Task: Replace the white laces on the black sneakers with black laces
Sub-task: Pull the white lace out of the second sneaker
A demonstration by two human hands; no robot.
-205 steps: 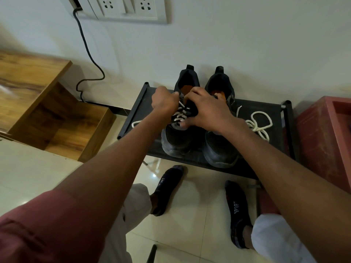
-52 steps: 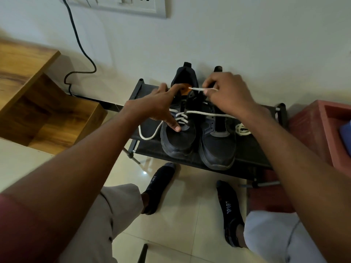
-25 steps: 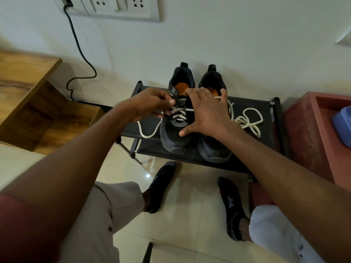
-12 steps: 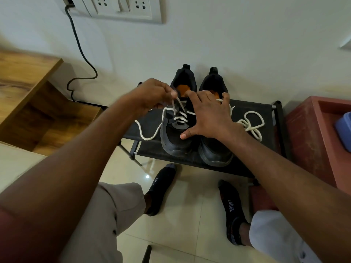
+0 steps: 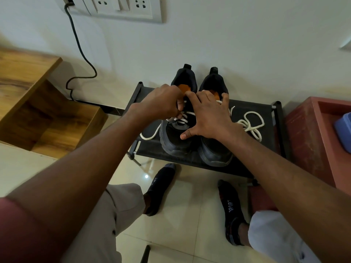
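Two black sneakers stand side by side on a low black rack (image 5: 252,114), heels to the wall. The left sneaker (image 5: 173,138) still has a white lace (image 5: 152,134) threaded in its lower eyelets, with a loose end trailing off to the left. My left hand (image 5: 161,103) pinches that lace above the tongue. My right hand (image 5: 207,116) lies spread over both shoes with straight fingers, pressing them down. The right sneaker (image 5: 215,150) shows no lace. A loose white lace (image 5: 250,124) lies coiled on the rack to the right. No black laces are in view.
A wooden cabinet (image 5: 38,103) stands at the left. A red box (image 5: 319,141) holding a blue object (image 5: 342,128) is at the right. A black cable (image 5: 79,54) hangs from the wall socket panel (image 5: 121,8). My socked feet (image 5: 161,186) rest on the tiled floor.
My left hand has lowered slightly toward the left sneaker's tongue, still pinching the white lace. My right hand stays spread over the shoes.
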